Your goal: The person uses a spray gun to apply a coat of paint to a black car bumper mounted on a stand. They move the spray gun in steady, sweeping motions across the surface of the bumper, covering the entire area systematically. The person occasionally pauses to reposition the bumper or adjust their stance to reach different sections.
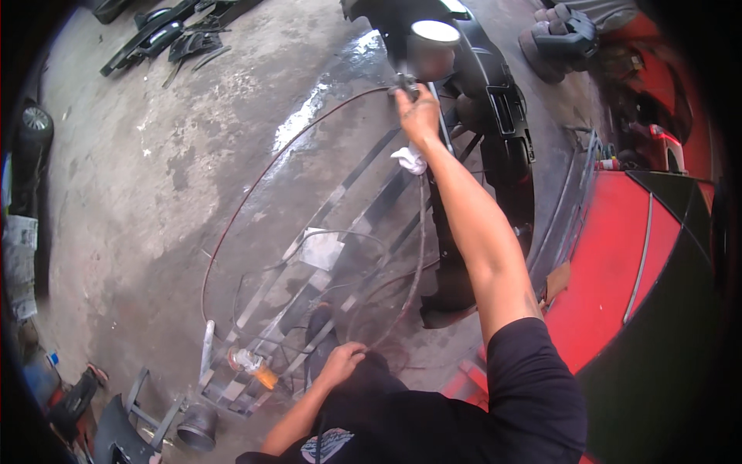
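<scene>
At the top centre, my right hand (418,116) is wrapped round a spray gun (407,85), arm stretched far forward. A round cup with a bright white top (434,42) sits above the gun, its lower part blurred. Just beyond and to the right is a long black car bumper (495,116), resting on a metal stand (371,201). My left hand (344,362) is low by my thigh, fingers curled closed where a thin grey hose (418,271) comes down to them. A dark red hose (263,176) arcs from the gun to the left.
A white cloth (410,160) and a sheet of white paper (322,249) lie on the stand. An orange-and-white object (253,366) is at its near end. Red car panels (610,263) stand close on the right. Black car parts (166,35) lie on the concrete floor at far left.
</scene>
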Motion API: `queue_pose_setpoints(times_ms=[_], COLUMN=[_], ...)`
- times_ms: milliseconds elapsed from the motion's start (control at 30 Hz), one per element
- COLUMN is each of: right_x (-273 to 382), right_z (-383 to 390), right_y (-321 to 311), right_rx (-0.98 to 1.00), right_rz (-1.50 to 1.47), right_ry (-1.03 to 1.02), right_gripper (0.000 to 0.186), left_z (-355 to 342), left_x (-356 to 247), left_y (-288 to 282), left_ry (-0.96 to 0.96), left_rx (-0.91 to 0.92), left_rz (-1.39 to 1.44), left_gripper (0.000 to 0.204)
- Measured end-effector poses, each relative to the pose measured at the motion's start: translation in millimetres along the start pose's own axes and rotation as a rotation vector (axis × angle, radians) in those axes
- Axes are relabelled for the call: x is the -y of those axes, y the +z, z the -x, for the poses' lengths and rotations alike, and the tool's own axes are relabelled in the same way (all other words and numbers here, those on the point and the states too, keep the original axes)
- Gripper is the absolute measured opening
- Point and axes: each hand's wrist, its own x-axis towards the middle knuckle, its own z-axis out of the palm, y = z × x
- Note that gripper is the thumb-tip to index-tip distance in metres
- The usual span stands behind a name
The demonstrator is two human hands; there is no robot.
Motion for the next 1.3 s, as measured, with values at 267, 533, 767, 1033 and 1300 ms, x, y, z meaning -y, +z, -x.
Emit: queue_pose_setpoints(times_ms=[267,533,767,1033,1300], right_x=[20,-24,-42,-33,-49], right_z=[-31,36,231,276,33], right_y=[-73,-117,-212,-162,0], right_rx=[-0.122,-0.201,-0.233,-0.270,-0.211], right_rz=[-0.557,-0.404,-0.194,-0.303,-0.050], right_ry=[0.215,0.357,0.630,0.791,0.138], right_gripper=[0.023,0.026,0.022,0.028,0.034], left_z=[-2,5,44,49,39], left_x=[-9,25,77,115,39], left_y=[-8,-21,-41,-41,-47], left_ry=[-0.040,-0.055,-0.079,-0.053,-0.146], left_rx=[-0.021,-0.056,0.010,-0.024,-0.256], left_rz=[-0.031,-0.313,-0.245,-0.213,0.099], left_gripper=[0.033,0.031,0.022,0.032,0.028])
